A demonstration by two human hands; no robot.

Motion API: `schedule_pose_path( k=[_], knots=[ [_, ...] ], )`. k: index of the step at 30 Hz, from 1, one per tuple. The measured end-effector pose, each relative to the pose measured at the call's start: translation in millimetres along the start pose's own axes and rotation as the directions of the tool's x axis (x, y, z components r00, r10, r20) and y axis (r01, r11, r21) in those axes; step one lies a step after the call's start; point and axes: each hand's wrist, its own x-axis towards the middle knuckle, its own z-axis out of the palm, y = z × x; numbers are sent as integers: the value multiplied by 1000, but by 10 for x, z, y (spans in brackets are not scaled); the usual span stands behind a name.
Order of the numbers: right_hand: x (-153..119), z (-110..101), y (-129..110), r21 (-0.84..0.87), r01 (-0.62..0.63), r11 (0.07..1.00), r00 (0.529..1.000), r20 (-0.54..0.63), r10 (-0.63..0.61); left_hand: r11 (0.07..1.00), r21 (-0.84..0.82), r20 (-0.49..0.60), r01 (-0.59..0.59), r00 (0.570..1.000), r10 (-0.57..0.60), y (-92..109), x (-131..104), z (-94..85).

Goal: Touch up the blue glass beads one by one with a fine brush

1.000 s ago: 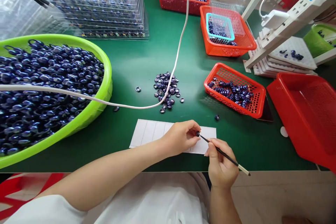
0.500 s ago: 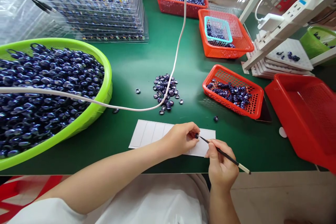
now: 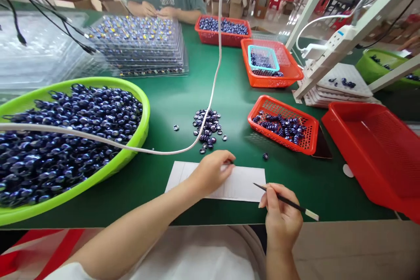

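My left hand (image 3: pixel 211 173) is closed, thumb and fingertips pinching a small dark glossy bead (image 3: pixel 231 162) that is mostly hidden by the fingers. Beneath it lies a white sheet of paper (image 3: pixel 244 186) with faint lines. My right hand (image 3: pixel 284 216) grips a thin black brush (image 3: pixel 302 208) with a pale end; its fine tip points up and left over the paper, apart from the bead. Just beyond the paper is a loose pile of dark shiny beads (image 3: pixel 207 129). One dark bead (image 3: pixel 265 156) sits alone to the right.
A green basin (image 3: pixel 146 118) heaped with dark looped pieces fills the left. Red baskets (image 3: pixel 315 140) and a red bin (image 3: pixel 370 162) stand right. A white cable (image 3: pixel 164 152) crosses the table. Stacked clear trays (image 3: pixel 183 59) are at the back, near a co-worker's hands (image 3: pixel 157 11).
My left hand has moved left with the bead, away from the brush tip. The right hand still holds the brush, slightly lower in view. The camera has tilted up, showing more background.
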Motion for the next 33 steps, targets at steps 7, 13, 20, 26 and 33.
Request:
schedule_pose_path(
  k=[7,13,20,26,33],
  knots=[
    [35,-186,32,112,29,993,996,-92,-19,823,559,-144,-102,965,217,-136,100,-327],
    [57,-178,150,137,78,988,978,-202,-49,899,329,118,-287,958,263,362,417,343],
    [26,-224,170,173,73,982,981,-189,-40,951,284,285,-125,958,41,494,869,766],
    [32,-219,154,170,85,982,988,-143,-61,964,218,382,-151,922,58,284,700,293],
    [75,-202,169,116,12,993,991,-132,3,976,128,412,-174,905,107,149,594,70]
  ],
)
